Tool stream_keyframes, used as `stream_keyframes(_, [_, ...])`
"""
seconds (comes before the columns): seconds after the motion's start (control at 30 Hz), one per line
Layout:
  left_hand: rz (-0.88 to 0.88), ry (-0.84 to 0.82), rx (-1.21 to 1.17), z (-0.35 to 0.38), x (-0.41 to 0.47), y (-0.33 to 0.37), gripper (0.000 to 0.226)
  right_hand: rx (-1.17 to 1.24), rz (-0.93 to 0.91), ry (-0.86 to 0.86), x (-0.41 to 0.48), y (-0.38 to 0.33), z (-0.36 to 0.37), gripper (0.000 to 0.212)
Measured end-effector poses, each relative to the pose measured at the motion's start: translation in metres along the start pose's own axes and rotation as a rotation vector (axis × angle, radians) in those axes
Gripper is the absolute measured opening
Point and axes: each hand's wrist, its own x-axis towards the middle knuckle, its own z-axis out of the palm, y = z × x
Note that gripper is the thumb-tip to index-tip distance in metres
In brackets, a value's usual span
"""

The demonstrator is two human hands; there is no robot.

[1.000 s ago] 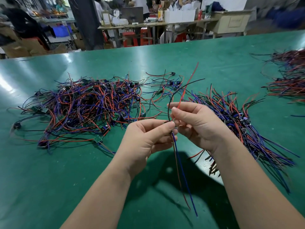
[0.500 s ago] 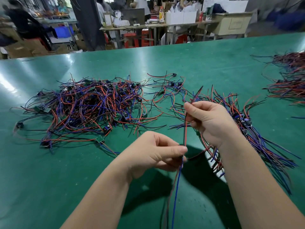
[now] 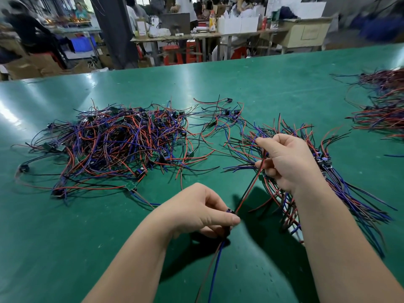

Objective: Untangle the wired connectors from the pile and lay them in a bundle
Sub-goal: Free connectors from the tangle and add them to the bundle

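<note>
A tangled pile [image 3: 118, 145] of red, blue and black wired connectors lies on the green table [image 3: 262, 88] at centre left. A sorted bundle [image 3: 341, 184] of the same wires lies at the right, partly hidden under my right forearm. My left hand [image 3: 196, 211] pinches the small dark connector of one wired connector [image 3: 249, 189], whose blue and red tails hang down toward me. My right hand [image 3: 288, 160] pinches that connector's red and black wires, which run taut between both hands above the table.
Another heap of wires [image 3: 382, 106] sits at the far right edge of the table. Beyond the table's far edge stand workbenches, red stools [image 3: 192, 51], boxes and a few people. Bare green surface lies near me at the lower left.
My left hand has moved down and toward me with the connector. My right hand slid along the red and black wires toward the bundle, pulling them straight.
</note>
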Motion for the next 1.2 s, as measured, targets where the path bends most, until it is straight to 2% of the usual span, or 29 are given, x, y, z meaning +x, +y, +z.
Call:
stream_keyframes(0.1, [0.006, -0.027, -0.015, -0.002, -0.002, 0.0, 0.014, 0.049, -0.011, 0.016, -0.001, 0.001, 0.002, 0.04])
stream_keyframes(0.17, [0.019, -0.02, -0.018, -0.006, -0.004, 0.002, 0.014, 0.17, -0.046, 0.005, -0.003, 0.0, 0.004, 0.035])
stream_keyframes(0.23, [0.038, 0.068, -0.04, -0.015, -0.006, 0.004, 0.015, 0.31, -0.055, -0.032, -0.004, -0.002, 0.009, 0.029])
stream_keyframes(0.27, [0.048, 0.143, -0.082, -0.02, -0.006, 0.004, 0.017, 0.307, -0.041, -0.043, -0.003, -0.002, 0.011, 0.029])
stream_keyframes(0.37, [0.081, 0.352, -0.246, -0.031, -0.002, 0.004, 0.023, -0.007, -0.056, -0.139, -0.006, 0.002, 0.015, 0.015])
stream_keyframes(0.47, [0.101, 0.412, -0.31, -0.03, 0.001, 0.003, 0.032, -0.271, -0.201, -0.529, -0.021, 0.007, 0.022, 0.037])
stream_keyframes(0.5, [0.108, 0.402, -0.309, -0.028, 0.002, 0.002, 0.032, -0.343, -0.247, -0.633, -0.027, 0.009, 0.027, 0.039])
stream_keyframes(0.53, [0.114, 0.385, -0.298, -0.025, 0.003, 0.002, 0.032, -0.437, -0.32, -0.669, -0.031, 0.011, 0.032, 0.037])
stream_keyframes(0.63, [0.143, 0.355, -0.256, -0.02, 0.005, 0.003, 0.03, -0.692, -0.556, -0.52, -0.034, 0.017, 0.042, 0.026])
stream_keyframes(0.83, [0.195, 0.261, -0.352, -0.019, 0.004, 0.003, 0.023, -0.754, -0.657, -0.505, -0.033, 0.013, 0.038, 0.033])
stream_keyframes(0.97, [0.169, 0.261, -0.409, -0.019, 0.005, 0.005, 0.019, -0.684, -0.638, -0.334, -0.031, 0.014, 0.036, 0.036])
stream_keyframes(1.03, [0.179, 0.436, -0.237, -0.023, 0.005, 0.004, 0.016, -0.717, -0.636, -0.2, -0.025, 0.011, 0.028, 0.039])
stream_keyframes(1.13, [0.14, 0.903, 0.573, -0.039, 0.002, -0.005, 0.017, -0.839, -0.596, 0.036, -0.011, 0.002, 0.007, 0.043])
stream_keyframes(1.17, [0.09, 1.01, 0.765, -0.044, -0.001, -0.006, 0.024, -0.882, -0.552, 0.109, -0.006, 0.0, -0.001, 0.044])
stream_keyframes(1.2, [0.011, 1.066, 0.852, -0.05, -0.002, -0.008, 0.031, -0.925, -0.497, 0.174, -0.003, -0.001, -0.008, 0.045])
